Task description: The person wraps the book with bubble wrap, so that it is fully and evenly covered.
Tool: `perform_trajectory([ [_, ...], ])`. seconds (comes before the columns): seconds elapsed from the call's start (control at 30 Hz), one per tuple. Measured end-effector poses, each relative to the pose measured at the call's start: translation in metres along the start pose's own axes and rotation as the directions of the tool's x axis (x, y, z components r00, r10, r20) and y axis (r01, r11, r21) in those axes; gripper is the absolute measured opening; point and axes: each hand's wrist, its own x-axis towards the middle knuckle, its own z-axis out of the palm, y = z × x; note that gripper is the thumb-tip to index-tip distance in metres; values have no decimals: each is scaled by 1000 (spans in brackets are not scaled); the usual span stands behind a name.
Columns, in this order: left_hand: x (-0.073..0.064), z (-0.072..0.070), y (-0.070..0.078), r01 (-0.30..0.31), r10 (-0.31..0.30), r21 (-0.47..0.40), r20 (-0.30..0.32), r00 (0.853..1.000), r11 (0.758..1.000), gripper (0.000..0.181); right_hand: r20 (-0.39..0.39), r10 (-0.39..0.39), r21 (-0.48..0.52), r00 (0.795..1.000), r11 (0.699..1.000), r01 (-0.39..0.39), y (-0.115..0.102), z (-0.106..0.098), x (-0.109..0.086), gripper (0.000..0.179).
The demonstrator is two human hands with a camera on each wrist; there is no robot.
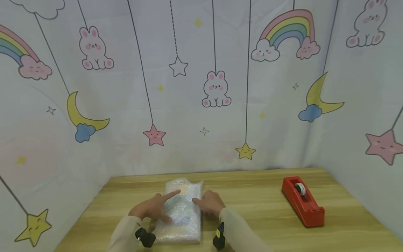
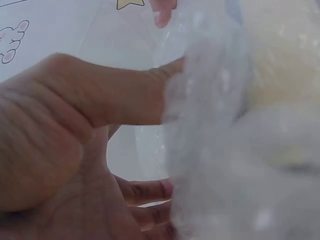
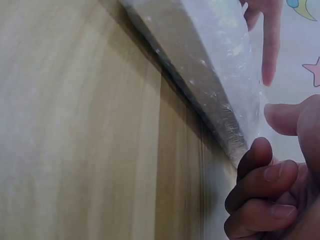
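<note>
A flat package in clear bubble wrap point(image 1: 185, 229) lies on the wooden table, with pale coloured patches showing through. My left hand point(image 1: 152, 209) rests over its left part, index finger stretched across the top and thumb pressing nearer the front. The left wrist view has the left thumb point(image 2: 125, 95) against the blurred wrap point(image 2: 210, 140), with other fingers behind. At the package's right edge, my right hand point(image 1: 211, 203) holds the side, thumb tip on top and other fingers curled. Up close, the right fingertips point(image 3: 262, 175) meet the far end of the wrap's edge point(image 3: 200, 85).
A red tape dispenser point(image 1: 303, 203) with a roll of tape stands on the right of the table point(image 1: 252, 203). A pale cloth backdrop point(image 1: 189, 105), printed with rabbits, stars, moons and rainbows, hangs behind and along both sides.
</note>
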Motion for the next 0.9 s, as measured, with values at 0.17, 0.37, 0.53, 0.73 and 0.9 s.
perform_trajectory([
  [0.17, -2, -4, -3, -22, 23, -117, 10, 1000, 993, 98, 12, -31, -3, 999, 1000, 31, 0, -5, -5, 56],
  [0.37, -1, -3, -8, -80, 79, -199, -14, 997, 977, 103, -30, -62, -35, 998, 998, 61, -3, -9, -8, 52],
  [0.53, -1, -1, -12, -76, 67, -208, -50, 997, 975, 107, -61, -152, -55, 987, 987, 149, -10, -8, -3, 35],
  [0.73, 1, 2, -11, -62, 51, -170, -65, 997, 983, 97, -101, -277, 8, 956, 960, 279, -26, -2, 8, 12],
  [0.9, -1, 4, -7, -57, 48, -166, -57, 997, 984, 93, -61, -171, 127, 983, 976, 178, -40, 6, 16, 20],
])
